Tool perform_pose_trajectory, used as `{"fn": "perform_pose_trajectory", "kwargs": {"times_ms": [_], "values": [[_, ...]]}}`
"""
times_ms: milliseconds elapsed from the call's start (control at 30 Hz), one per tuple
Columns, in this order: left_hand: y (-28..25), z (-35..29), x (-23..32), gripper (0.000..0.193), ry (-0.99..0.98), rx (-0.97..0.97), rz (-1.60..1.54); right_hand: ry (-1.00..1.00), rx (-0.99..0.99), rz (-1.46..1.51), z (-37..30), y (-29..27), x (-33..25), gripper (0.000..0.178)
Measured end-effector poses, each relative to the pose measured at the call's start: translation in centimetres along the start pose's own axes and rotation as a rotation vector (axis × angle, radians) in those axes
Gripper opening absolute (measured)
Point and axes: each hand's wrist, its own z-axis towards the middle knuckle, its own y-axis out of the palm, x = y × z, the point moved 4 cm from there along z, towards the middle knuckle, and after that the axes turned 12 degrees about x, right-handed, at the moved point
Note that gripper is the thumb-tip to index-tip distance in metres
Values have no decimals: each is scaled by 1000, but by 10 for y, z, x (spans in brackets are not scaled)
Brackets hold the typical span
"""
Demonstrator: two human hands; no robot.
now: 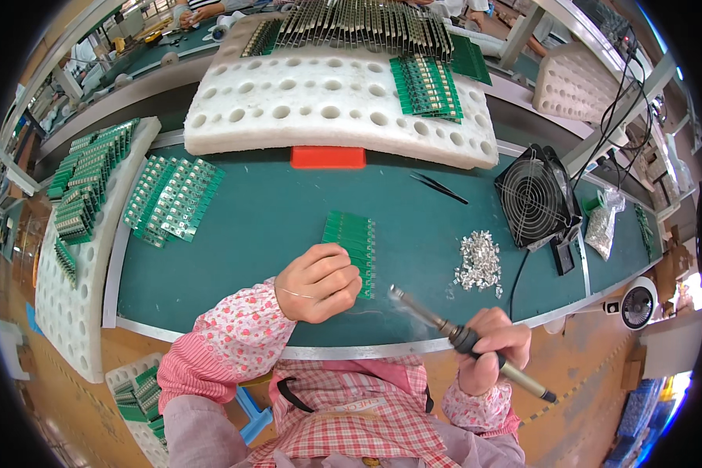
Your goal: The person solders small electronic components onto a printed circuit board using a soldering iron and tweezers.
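Note:
My left hand (320, 282) is closed, its fingers curled at the near edge of a green circuit board panel (349, 234) on the bench. A thin silvery wire (296, 295) shows against this hand; what its fingertips grip is hidden. Gripped in my right hand (491, 347) is a soldering iron (464, 339), its metal barrel pointing up and left, apart from the panel. Faint smoke drifts near its tip. Small metal parts (479, 263) lie in a loose heap to the right of the panel.
Circuit boards (171, 199) lie at left, beside a white foam rack (90, 288) of more boards. Behind stand another foam block (288, 90) and a red block (327, 157). Black tweezers (441, 187), a fan (532, 199) and a plastic bag (603, 226) are at right.

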Motion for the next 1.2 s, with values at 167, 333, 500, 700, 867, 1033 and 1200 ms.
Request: {"fn": "perform_pose_trajectory", "kwargs": {"times_ms": [167,333,500,700,867,1033,1200], "values": [[-4,-1,8,18,122,13,-38,33,-42,-267,6,-4,3,21],[-2,-3,12,13,150,27,-37,-32,-194,-333,15,7,4,15],[-2,-2,15,11,163,20,-22,-99,-352,-375,21,16,3,14],[-2,-1,17,10,160,15,-14,-103,-376,-380,23,20,4,14],[-1,0,16,14,128,13,-39,-109,-340,-372,24,20,4,14],[-1,-1,13,15,90,24,-60,-85,-326,-386,24,19,4,13],[-2,1,14,18,89,26,-24,-121,-382,-371,25,23,4,13]]}}
